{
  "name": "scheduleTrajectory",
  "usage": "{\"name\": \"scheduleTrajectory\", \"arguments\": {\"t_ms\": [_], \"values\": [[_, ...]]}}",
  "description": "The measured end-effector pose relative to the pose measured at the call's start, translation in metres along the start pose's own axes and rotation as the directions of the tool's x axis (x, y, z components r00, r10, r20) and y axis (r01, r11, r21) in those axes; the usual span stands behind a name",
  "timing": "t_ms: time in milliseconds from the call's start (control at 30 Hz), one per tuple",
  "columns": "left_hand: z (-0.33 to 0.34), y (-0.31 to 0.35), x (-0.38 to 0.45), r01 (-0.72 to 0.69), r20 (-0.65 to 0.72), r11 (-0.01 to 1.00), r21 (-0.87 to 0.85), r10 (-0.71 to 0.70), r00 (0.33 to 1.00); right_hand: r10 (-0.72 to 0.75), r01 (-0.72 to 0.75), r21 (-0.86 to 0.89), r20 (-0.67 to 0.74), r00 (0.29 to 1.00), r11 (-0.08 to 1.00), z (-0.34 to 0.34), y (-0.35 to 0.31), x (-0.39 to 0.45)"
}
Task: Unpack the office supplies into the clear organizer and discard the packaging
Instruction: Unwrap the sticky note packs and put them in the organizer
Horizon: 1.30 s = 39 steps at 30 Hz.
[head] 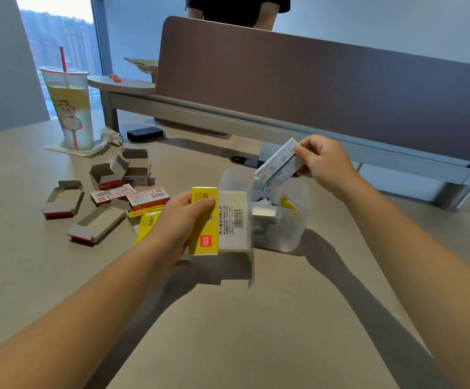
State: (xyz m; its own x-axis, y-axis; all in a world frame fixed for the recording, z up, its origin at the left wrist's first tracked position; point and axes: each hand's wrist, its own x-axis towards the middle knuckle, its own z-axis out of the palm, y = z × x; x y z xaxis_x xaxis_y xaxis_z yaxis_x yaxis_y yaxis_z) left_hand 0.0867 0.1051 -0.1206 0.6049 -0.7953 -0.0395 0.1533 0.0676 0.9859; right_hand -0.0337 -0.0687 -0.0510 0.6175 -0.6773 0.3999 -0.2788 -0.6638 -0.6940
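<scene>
Fingers (301, 151) of the right hand (322, 161) pinch a white-and-green pack (277, 165), tilted, its lower end inside the rim of the clear organizer (298, 220). The left hand (184, 217) grips a yellow-and-white box (217, 220), thumb curled over its far edge, just left of the organizer and touching its near-left wall. Opened red-and-white cartons (101, 203) lie scattered far left. The table (228, 318) surface nearest the viewer is bare. A drink cup (69, 108) stands at the far-left edge.

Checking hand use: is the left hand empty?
No, the left hand grips a yellow and white cardboard box beside the clear plastic organizer.
</scene>
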Motion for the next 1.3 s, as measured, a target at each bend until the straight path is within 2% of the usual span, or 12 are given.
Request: {"name": "scheduleTrajectory", "arguments": {"t_ms": [267,467,867,1000,1100,1233,1300], "values": [[-0.002,-0.002,0.006,0.019,0.021,1.000,0.009,-0.019,1.000,0.002,0.010,-0.138,0.088,0.996,0.990,0.008,0.008,0.026],[-0.004,-0.002,0.006,0.031,0.019,1.000,-0.001,-0.031,0.999,-0.088,0.131,-0.377,0.129,0.988,0.917,0.012,0.009,0.029],[-0.003,0.001,0.004,0.039,0.024,0.999,-0.019,-0.039,0.999,-0.012,0.143,-0.440,0.287,0.958,0.887,0.031,0.015,0.022],[0.001,0.004,0.003,0.072,0.045,0.988,-0.134,-0.067,0.997,-0.002,0.104,-0.399,0.250,0.968,0.911,0.034,0.018,0.021],[0.008,0.008,0.002,0.055,0.022,0.986,-0.157,-0.053,0.998,-0.037,0.105,-0.348,0.198,0.980,0.931,0.031,0.017,0.017],[0.016,0.016,0.004,-0.011,-0.028,0.987,-0.163,0.007,1.000,-0.142,0.151,-0.105,0.086,0.986,0.983,0.028,0.008,-0.003],[0.019,0.018,0.005,-0.035,-0.054,0.983,-0.179,0.025,0.998,-0.159,0.159,0.013,0.106,0.981,0.987,0.030,0.005,-0.017]]}}
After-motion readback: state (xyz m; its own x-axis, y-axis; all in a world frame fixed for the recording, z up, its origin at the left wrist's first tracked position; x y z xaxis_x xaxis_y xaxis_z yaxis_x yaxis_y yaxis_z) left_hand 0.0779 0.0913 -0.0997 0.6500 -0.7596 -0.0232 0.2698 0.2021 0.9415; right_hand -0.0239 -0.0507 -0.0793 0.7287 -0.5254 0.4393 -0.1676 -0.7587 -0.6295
